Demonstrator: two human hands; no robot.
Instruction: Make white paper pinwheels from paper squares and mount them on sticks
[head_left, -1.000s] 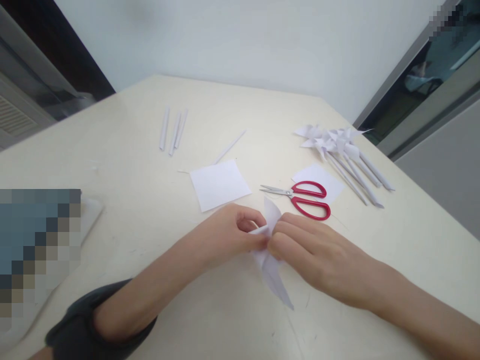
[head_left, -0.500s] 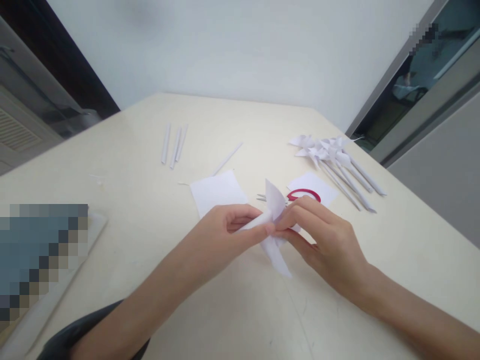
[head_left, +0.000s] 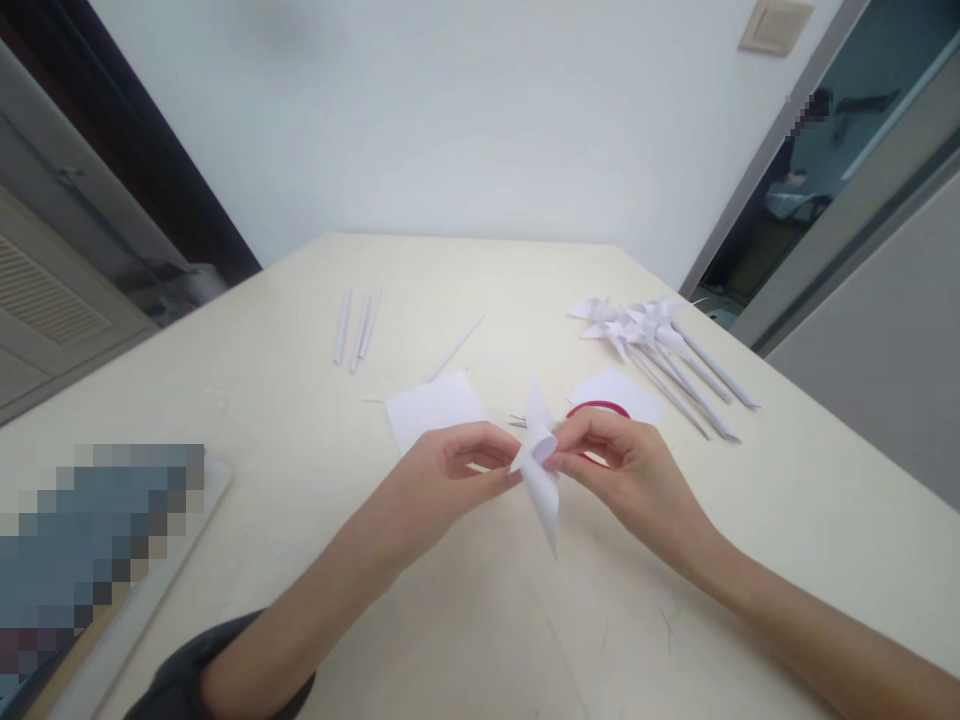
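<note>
Pinching a white folded paper (head_left: 541, 470) from both sides, left hand (head_left: 450, 475) and right hand (head_left: 622, 470) held it closed-fingered just above the desk (head_left: 262, 400); pointed flaps stuck up and down, curled at center, scissors (head_left: 592, 410) behind.

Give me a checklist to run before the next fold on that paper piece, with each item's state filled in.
1. Left hand pinching the paper piece: ok.
2. Right hand pinching it: ok.
3. Piece lifted off the table: ok.
4. Scissors out of the hands: ok, on the table behind the right hand.
5. Spare paper square in reach: ok.
6. Center folds aligned: cannot tell.
</note>
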